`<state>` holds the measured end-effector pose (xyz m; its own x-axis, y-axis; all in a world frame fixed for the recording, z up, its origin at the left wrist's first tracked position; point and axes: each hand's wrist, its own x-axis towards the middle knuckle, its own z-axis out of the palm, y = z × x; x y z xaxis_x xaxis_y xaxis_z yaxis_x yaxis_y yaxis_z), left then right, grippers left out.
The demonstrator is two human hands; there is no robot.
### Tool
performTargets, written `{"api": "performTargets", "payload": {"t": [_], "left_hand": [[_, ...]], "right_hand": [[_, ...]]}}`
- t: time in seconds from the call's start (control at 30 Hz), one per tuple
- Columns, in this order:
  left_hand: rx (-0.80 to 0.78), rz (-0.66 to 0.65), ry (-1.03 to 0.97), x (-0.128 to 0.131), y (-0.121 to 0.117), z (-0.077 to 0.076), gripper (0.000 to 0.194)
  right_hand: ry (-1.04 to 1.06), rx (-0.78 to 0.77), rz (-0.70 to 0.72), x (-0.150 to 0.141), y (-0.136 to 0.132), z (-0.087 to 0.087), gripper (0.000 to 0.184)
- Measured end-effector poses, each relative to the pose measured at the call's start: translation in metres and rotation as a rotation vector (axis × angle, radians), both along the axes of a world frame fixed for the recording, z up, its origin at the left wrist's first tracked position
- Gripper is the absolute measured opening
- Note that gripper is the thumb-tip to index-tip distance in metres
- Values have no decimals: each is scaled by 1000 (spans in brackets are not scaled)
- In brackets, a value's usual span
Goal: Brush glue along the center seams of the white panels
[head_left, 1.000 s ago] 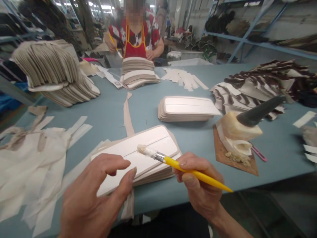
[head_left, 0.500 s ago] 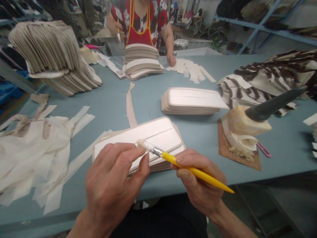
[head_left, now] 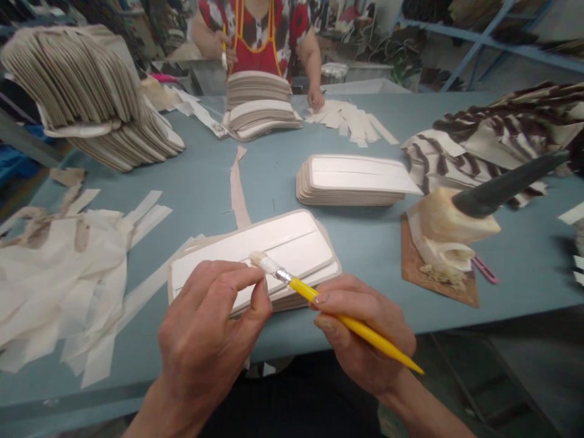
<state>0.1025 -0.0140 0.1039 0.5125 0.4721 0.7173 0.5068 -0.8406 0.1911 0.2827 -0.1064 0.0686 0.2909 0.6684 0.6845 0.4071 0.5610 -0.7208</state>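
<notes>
A yellow-handled brush [head_left: 319, 299] is gripped in my right hand [head_left: 365, 331], its pale, coated bristles pointing up and left. The bristle end lies over the top of a stack of white-faced, beige-edged panels [head_left: 292, 243]; whether it touches them I cannot tell. A thin line runs lengthwise across the top panel. Over the stack's near left side is my left hand [head_left: 210, 328], with thumb and index fingertips pinched together close to the bristles. Anything between those fingertips is too small or hidden to make out.
Behind stands a second panel stack [head_left: 356, 176]. A glue-crusted container [head_left: 438, 219] with a dark handle sits on a brown board to the right. Pale fabric strips [head_left: 68, 280] are heaped left, below tall stacked panels [head_left: 86, 85]. Across the table [head_left: 274, 182], a person holds another brush [head_left: 224, 48].
The brush has turned slightly, its handle end dropping lower and a little left. My left thumb has closed up against the index fingertip. The whole view has shifted slightly.
</notes>
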Motion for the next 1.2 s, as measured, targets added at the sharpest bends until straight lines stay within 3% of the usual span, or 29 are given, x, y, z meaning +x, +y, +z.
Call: {"api": "performTargets", "payload": {"t": [0.17, 0.3, 0.53, 0.73, 1.0, 1.2], "left_hand": [[-80, 9, -22, -4, -3, -2, 16], [-162, 43, -58, -7, -3, -2, 13], [-86, -30, -43, -10, -6, -6, 16], [-47, -74, -48, -5, -8, -12, 20], [35, -89, -64, 1, -7, -23, 22], [-4, -70, -85, -2, -1, -37, 21]], "right_hand": [[155, -57, -18, -4, 0, -1, 13], [153, -53, 9, -6, -2, -1, 14], [464, -219, -74, -16, -2, -3, 2], [656, -293, -123, -25, 7, 5, 26], [853, -339, -163, -28, 11, -6, 37], [1159, -410, -89, -22, 16, -2, 50]]}}
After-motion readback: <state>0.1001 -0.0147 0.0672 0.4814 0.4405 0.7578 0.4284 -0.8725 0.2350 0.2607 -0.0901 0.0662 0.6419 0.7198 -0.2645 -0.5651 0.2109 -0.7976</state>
